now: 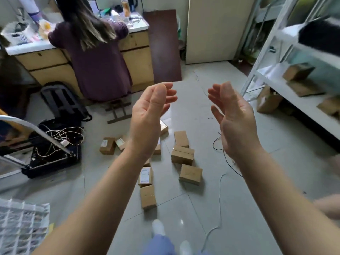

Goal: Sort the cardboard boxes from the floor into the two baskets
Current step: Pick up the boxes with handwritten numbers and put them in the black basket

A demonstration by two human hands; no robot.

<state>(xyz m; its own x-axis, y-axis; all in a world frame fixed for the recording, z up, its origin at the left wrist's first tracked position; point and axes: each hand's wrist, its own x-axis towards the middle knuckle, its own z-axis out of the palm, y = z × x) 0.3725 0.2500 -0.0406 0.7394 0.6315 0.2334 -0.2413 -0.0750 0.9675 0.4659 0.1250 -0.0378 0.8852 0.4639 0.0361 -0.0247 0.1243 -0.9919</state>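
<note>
Hands are both hovering empty over the floor (pixel 193 218). Left hand (pixel 147 116) and right hand (pixel 235 122) are facing each other, palms inward, fingers loosely curved, gripping nothing, a gap showing between them.

Cardboard boxes are all lying on the tiles below and beyond the hands, none being touched:
- Far-left labelled box (pixel 107 145) is sitting at the left end of the group, with a second labelled box (pixel 121 143) just beside it.
- Plain box (pixel 181 138) is lying right of the left wrist. A taped box (pixel 183 155) is touching its near end, and a flat brown box (pixel 191 174) is sitting just nearer the camera.
- White-label box (pixel 145 176) is lying beside the left forearm, its near end touching a long brown box (pixel 148 197).
- More boxes are partly hiding behind the left hand and wrist; count unclear.

White mesh object (pixel 22 225) is showing at bottom left; cannot tell if it is a basket.

Thin cable (pixel 219 190) is running across the tiles right of the boxes. White rack (pixel 276 85) is standing at right, holding a few more brown boxes. Another person (pixel 99 57) in purple is sitting, back turned, at a counter (pixel 42 59) top left. Black case (pixel 53 159) with tangled wires is lying on the floor at left. Wearer's white shoes (pixel 158 227) are showing at the bottom edge.
</note>
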